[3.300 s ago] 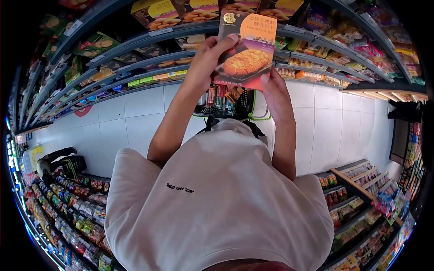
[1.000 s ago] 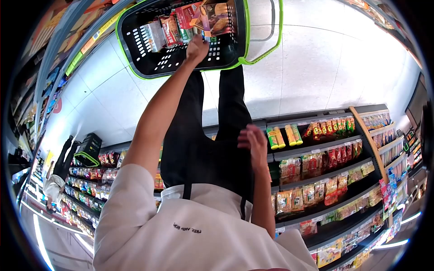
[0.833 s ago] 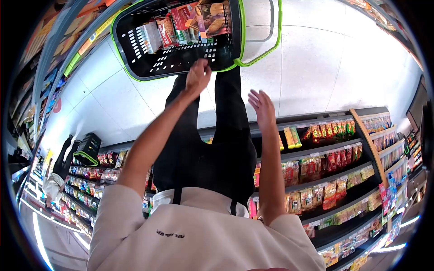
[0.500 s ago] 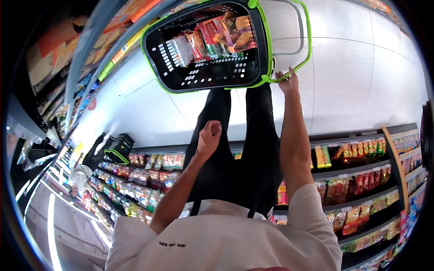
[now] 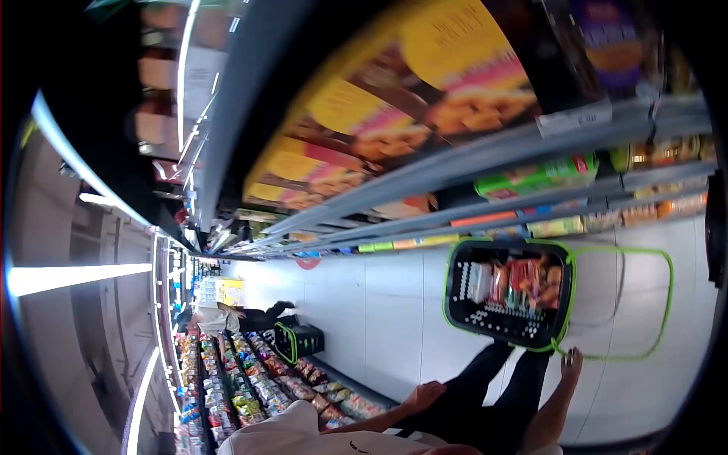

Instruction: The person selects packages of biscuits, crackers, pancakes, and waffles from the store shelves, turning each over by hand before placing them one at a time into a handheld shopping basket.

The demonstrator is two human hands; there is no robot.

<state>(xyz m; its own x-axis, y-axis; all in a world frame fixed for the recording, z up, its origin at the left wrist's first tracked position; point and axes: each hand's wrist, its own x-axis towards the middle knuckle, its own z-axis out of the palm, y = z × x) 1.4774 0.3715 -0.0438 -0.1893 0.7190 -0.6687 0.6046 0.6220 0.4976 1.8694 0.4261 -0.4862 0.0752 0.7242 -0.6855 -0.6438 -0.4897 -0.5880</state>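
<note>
The shopping basket (image 5: 462, 309) appears to stand on the pale tiled floor (image 5: 394, 303), in front of the person's legs (image 5: 517, 413) and beside the shelf (image 5: 447, 168). Packets (image 5: 525, 282) lie inside it, bunched toward the handle end. Its green handle (image 5: 669, 292) is swung outward from that end. The right hand (image 5: 570, 367) is at the handle near its hinge; blur hides whether the grip is closed round it. The left hand (image 5: 426, 394) is near the legs, apart from the basket, with nothing visible in it; how wide its grip is cannot be told. For steady handling, fingers wrapped round the handle nearer its middle would probably share the load better than a hold by the hinge, where the basket could twist and the packets slide. Yellow boxes (image 5: 341, 114) sit on the shelf; farther off, another person (image 5: 216, 318) is near a second basket (image 5: 307, 341).
</note>
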